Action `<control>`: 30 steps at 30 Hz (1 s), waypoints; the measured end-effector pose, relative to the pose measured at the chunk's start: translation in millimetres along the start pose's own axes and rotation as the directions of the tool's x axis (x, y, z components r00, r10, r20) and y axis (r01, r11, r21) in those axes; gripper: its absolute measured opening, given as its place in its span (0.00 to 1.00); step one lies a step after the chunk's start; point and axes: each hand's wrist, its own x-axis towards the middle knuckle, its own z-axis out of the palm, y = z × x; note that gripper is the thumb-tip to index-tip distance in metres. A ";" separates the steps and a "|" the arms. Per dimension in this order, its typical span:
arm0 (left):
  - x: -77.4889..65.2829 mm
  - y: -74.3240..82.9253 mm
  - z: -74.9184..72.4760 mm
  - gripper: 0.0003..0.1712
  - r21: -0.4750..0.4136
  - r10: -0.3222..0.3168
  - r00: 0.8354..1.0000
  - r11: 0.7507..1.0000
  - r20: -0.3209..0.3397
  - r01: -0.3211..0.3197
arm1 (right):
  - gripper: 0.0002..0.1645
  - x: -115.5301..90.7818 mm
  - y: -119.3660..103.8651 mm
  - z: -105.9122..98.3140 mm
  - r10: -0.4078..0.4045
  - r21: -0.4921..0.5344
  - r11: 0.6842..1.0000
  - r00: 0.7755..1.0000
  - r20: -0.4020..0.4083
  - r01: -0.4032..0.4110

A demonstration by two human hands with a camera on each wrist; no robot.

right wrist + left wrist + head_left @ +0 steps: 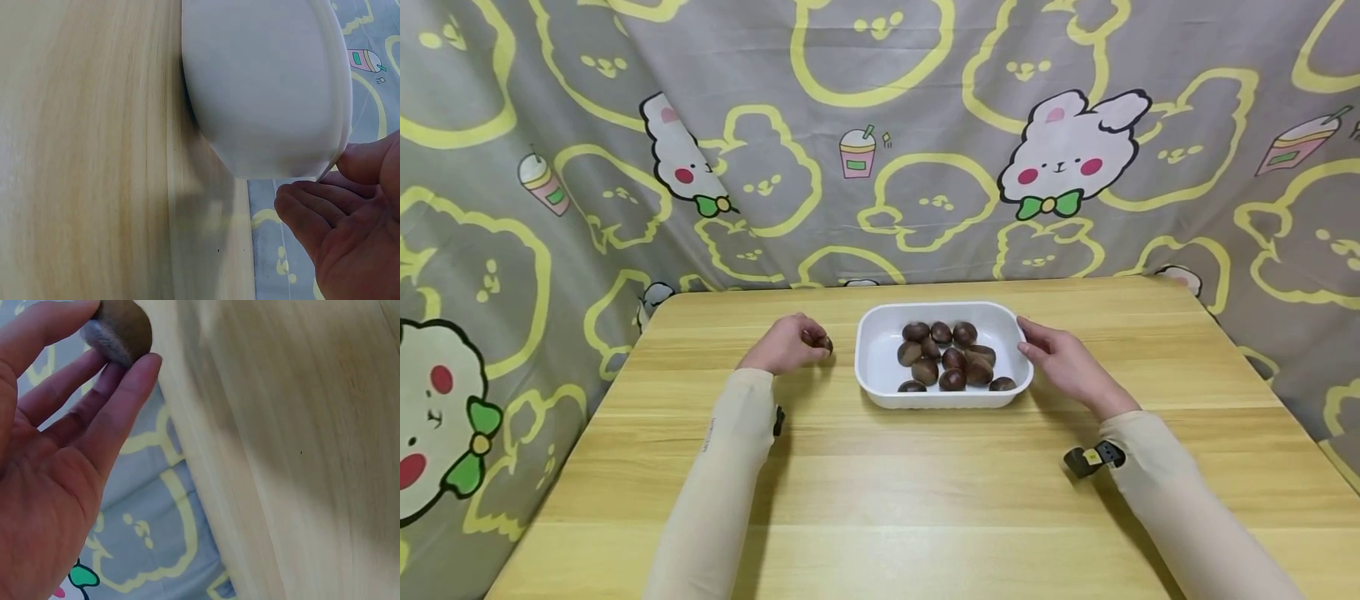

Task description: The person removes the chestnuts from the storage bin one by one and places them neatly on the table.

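Observation:
My left hand (787, 344) pinches a brown chestnut (826, 344) just left of a white plastic tray (943, 401). In the left wrist view the chestnut (122, 331) sits between thumb and fingertips, its dull base showing beside the shiny shell. Whether the fingers hide a second nut in the head view I cannot tell. Several chestnuts (952, 379) lie loosely inside the tray. At the tray's right end my right hand (1063, 362) holds the rim, thumb above and fingers below, as the right wrist view shows of the tray's outer wall (269, 94).
Everything stands on a light wooden table (880, 492). A grey curtain (925, 125) printed with yellow outlines and cartoon animals hangs behind its back edge and along the sides. Small dark cameras are strapped on both wrists, the right one (1093, 457) close above the tabletop.

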 end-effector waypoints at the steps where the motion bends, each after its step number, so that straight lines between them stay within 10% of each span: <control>1: 0.9 -0.2 0.7 0.15 0.012 -0.007 1.000 1.000 0.013 0.006 | 0.31 0.2 0.3 -0.1 -0.001 0.000 1.000 1.000 0.000 0.001; 30: 0.4 -5.2 9.3 0.24 0.046 -0.044 0.997 0.998 0.064 0.041 | 0.31 -1.2 2.3 -1.6 -0.004 -0.006 1.000 1.000 0.003 0.004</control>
